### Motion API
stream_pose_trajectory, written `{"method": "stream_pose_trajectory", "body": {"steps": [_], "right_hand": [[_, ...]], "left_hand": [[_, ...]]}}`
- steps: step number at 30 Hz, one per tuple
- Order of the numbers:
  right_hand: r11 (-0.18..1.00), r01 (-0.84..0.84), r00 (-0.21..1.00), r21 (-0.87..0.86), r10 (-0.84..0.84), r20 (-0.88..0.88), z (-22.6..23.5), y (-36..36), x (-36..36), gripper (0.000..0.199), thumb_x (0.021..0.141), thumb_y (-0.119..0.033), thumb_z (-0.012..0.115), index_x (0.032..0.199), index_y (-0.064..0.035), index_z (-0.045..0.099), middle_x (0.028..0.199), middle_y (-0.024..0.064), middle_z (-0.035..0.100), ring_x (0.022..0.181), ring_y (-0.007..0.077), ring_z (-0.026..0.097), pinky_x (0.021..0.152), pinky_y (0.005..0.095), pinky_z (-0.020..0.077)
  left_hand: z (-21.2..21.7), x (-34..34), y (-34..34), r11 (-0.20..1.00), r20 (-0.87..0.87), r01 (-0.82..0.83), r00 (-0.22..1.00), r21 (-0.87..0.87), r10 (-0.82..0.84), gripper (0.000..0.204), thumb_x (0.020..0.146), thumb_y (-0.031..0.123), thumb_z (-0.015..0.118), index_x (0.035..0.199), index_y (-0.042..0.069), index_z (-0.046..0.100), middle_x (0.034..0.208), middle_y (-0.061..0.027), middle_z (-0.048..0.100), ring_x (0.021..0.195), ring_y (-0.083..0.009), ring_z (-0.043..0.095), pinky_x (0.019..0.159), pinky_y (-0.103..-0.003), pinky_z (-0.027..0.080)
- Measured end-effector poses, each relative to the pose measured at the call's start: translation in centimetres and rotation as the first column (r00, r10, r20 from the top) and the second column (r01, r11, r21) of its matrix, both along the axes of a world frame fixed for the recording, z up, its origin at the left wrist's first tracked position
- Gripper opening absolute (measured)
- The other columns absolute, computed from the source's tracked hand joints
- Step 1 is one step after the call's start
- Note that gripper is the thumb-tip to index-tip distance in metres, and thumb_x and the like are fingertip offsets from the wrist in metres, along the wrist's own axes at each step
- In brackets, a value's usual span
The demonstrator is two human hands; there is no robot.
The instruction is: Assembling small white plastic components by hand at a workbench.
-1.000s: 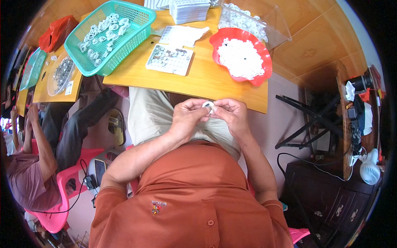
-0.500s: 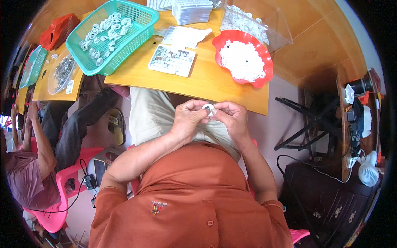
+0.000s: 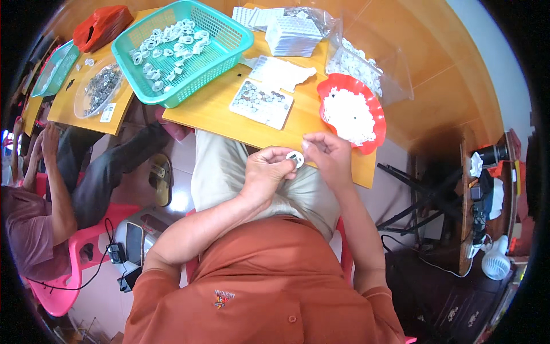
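Orange-yellow wood is forming the table [image 3: 229,123], and its near edge is running slantwise just above the person's lap, dropping toward the right. Both hands are working off the table, just below that near edge, over the lap. The left hand [image 3: 268,174] is pinching a small white round part [image 3: 295,159] between thumb and fingertips, and the right hand [image 3: 327,156] is closing its fingertips on the same part from the other side, so the two hands are meeting at it. Bare tabletop is lying open between the near edge and the containers, mostly toward the near left corner; the right end is crowded.

A red scalloped bowl [image 3: 373,109] is sitting near the right end of the near edge, just above the right hand, and it is holding a heap of small white pieces. A white tray [image 3: 261,103] with rows of small round parts is lying at mid-table. A teal basket [image 3: 229,43] is sitting toward the far left corner, holding scattered white ring-shaped parts. A stack of white trays [image 3: 292,35] is standing at the far edge, and a clear bag [image 3: 395,74] of white pieces is resting at the far right. Beyond the left edge, a second table [image 3: 63,109] is carrying a clear bag of grey metal parts [image 3: 98,87].
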State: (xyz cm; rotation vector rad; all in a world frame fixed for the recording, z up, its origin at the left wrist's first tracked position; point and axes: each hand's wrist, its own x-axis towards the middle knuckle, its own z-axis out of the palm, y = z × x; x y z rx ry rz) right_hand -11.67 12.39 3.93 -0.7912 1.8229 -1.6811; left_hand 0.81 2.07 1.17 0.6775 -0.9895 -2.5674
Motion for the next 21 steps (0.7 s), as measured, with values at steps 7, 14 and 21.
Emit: {"method": "stream_pose_trajectory", "body": {"steps": [7,14,21], "right_hand": [[0.955,0.135,0.702,0.265,0.097,-0.706,0.2,-7.1,-3.7,0.021,0.085,-0.010,0.059,0.098,0.0047,0.066,0.085,0.0213,0.066,0.077,0.0329,0.066,0.071,0.0401,0.0512],[0.781,0.226,0.570,0.582,0.379,-0.729,-1.0,-9.3,-5.0,0.017,0.084,-0.008,0.057,0.093,0.0028,0.066,0.089,0.0237,0.064,0.087,0.0399,0.062,0.079,0.0471,0.0474],[0.764,0.180,0.695,0.620,0.347,-0.630,-0.7,-10.0,-5.7,0.016,0.081,-0.011,0.060,0.089,-0.0008,0.069,0.092,0.0259,0.064,0.089,0.0428,0.062,0.081,0.0488,0.0483]], "left_hand": [[-0.1,-0.1,-1.4,0.995,0.059,-0.097,0.993,-0.024,0.099,0.020,0.081,-0.006,0.063,0.101,-0.005,0.063,0.087,-0.0074,0.066,0.068,-0.0093,0.061,0.060,-0.021,0.051],[-0.7,-0.5,-1.9,0.994,0.049,-0.110,0.993,0.015,0.109,0.023,0.079,-0.004,0.065,0.101,-0.004,0.063,0.085,-0.0072,0.067,0.065,-0.0100,0.061,0.061,-0.022,0.052],[-1.1,-1.0,-2.4,0.993,0.072,-0.118,0.990,-0.008,0.118,0.022,0.080,-0.004,0.065,0.102,-0.004,0.063,0.087,-0.0093,0.067,0.067,-0.0121,0.063,0.063,-0.025,0.054]]}}
